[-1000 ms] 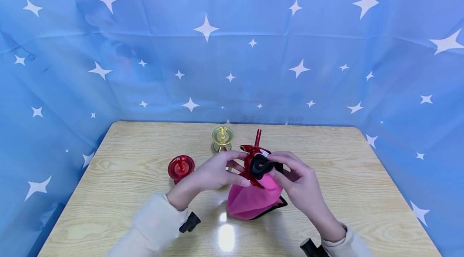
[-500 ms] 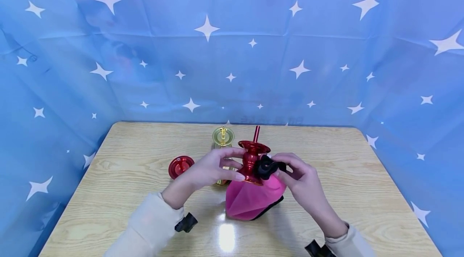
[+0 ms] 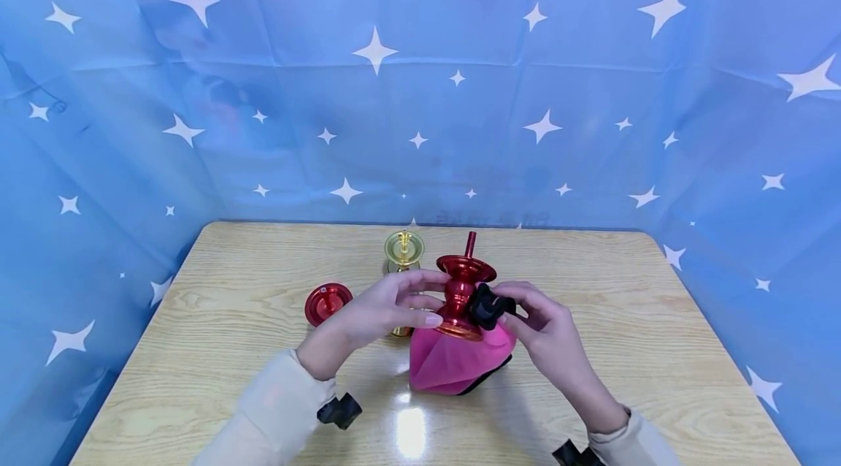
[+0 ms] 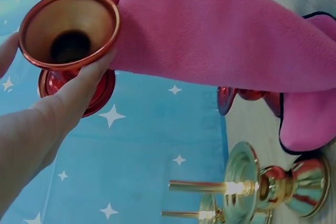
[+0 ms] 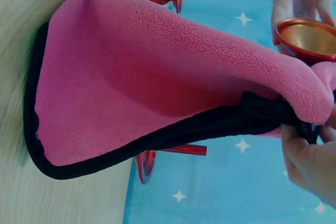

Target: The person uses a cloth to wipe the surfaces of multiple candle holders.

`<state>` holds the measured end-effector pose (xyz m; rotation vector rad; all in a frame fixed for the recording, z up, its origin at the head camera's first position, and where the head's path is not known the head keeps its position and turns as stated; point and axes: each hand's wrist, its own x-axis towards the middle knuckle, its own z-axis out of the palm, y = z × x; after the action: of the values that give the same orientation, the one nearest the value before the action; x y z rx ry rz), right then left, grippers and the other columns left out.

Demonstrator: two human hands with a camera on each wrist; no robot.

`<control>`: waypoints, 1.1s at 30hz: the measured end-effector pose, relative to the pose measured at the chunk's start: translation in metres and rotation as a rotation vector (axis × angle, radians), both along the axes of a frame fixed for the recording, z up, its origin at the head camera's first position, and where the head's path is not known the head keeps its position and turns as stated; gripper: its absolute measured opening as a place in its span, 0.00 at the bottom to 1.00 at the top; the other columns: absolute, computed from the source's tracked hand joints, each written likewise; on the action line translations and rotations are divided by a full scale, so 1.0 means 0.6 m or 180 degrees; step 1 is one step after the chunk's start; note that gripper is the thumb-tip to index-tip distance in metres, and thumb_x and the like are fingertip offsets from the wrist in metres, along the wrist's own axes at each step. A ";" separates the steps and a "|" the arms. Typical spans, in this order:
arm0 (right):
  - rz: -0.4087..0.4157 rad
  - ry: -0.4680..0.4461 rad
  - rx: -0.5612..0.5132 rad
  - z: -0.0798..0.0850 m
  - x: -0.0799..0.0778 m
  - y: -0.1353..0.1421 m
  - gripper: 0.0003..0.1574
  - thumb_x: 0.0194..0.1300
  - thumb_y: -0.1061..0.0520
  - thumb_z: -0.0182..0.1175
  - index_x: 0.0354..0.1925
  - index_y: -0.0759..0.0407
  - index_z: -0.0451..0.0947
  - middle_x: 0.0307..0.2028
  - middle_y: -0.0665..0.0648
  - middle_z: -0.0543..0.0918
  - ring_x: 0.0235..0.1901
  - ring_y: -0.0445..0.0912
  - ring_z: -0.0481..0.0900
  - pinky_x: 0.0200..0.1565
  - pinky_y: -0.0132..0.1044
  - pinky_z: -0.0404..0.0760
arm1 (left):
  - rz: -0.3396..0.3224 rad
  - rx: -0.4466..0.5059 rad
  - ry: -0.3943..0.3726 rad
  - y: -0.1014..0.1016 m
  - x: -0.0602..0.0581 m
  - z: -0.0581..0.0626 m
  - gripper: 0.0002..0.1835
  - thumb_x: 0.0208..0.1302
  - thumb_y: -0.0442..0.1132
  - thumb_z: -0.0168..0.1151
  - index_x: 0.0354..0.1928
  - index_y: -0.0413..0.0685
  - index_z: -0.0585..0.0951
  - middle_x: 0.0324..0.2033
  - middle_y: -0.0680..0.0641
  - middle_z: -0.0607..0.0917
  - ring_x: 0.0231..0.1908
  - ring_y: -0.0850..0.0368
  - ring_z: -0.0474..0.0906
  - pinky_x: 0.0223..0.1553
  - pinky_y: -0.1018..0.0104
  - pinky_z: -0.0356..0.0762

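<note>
My left hand (image 3: 388,309) grips a shiny red candlestick (image 3: 462,291), thumb near its base and fingers on its left side. It is held above the table, wide dish and thin red stem pointing up. The left wrist view looks into its hollow, gold-coloured base (image 4: 73,30). My right hand (image 3: 545,323) pinches a pink cloth with a black border (image 3: 453,364) against the candlestick's right side. The bunched black edge (image 3: 489,307) covers part of that side, and the rest of the cloth hangs down to the table.
Another red candlestick (image 3: 328,304) stands left of my left hand. A gold candlestick (image 3: 404,248) stands farther back, with a second gold one (image 4: 307,184) nearer, partly hidden by my hand. In the right wrist view, a red dish and stem (image 5: 147,166) show behind the cloth.
The red candlestick has tipped more upright, and more of its body shows now. The bunched black edge has shifted right, off its middle. Both hands keep nearly the same place.
</note>
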<state>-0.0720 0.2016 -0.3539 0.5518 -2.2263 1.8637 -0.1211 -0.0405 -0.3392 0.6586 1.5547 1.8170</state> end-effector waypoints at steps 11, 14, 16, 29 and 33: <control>-0.0076 0.0225 0.0170 0.013 0.006 -0.012 0.19 0.53 0.78 0.57 0.44 0.70 0.77 0.43 0.63 0.77 0.42 0.43 0.77 0.37 0.30 0.80 | 0.0458 -0.0219 -0.0005 0.027 0.015 -0.012 0.32 0.52 0.29 0.66 0.59 0.37 0.64 0.51 0.42 0.75 0.50 0.51 0.74 0.47 0.62 0.76; -0.0171 0.0362 0.0394 0.025 0.008 -0.020 0.19 0.52 0.77 0.59 0.44 0.67 0.78 0.43 0.61 0.78 0.37 0.42 0.78 0.30 0.29 0.80 | 0.0558 -0.0308 0.0095 0.029 0.016 -0.016 0.32 0.51 0.31 0.67 0.59 0.38 0.66 0.49 0.43 0.76 0.49 0.51 0.74 0.47 0.62 0.76; -0.0183 0.0420 0.0441 0.029 0.008 -0.022 0.20 0.52 0.78 0.58 0.44 0.66 0.78 0.43 0.60 0.78 0.36 0.41 0.78 0.29 0.29 0.80 | 0.0587 -0.0380 0.0118 0.027 0.015 -0.015 0.31 0.52 0.33 0.67 0.59 0.40 0.67 0.49 0.44 0.77 0.49 0.52 0.74 0.48 0.63 0.75; -0.0050 -0.0023 0.0187 0.012 0.001 -0.004 0.20 0.54 0.79 0.55 0.47 0.72 0.75 0.47 0.66 0.75 0.48 0.42 0.75 0.42 0.31 0.79 | 0.0182 -0.0027 0.0017 0.004 0.012 0.005 0.33 0.60 0.31 0.57 0.65 0.34 0.57 0.59 0.36 0.67 0.58 0.46 0.65 0.53 0.61 0.71; -0.0120 -0.0055 0.0172 0.013 0.002 -0.007 0.20 0.53 0.79 0.56 0.46 0.72 0.76 0.46 0.65 0.75 0.48 0.43 0.75 0.42 0.32 0.79 | 0.0259 -0.0280 0.0092 0.011 0.015 0.004 0.34 0.60 0.35 0.60 0.66 0.38 0.58 0.58 0.40 0.68 0.59 0.47 0.64 0.57 0.60 0.67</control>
<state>-0.0706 0.1974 -0.3459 0.5007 -2.2877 1.8018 -0.1123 -0.0340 -0.3367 0.5905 1.6924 1.7936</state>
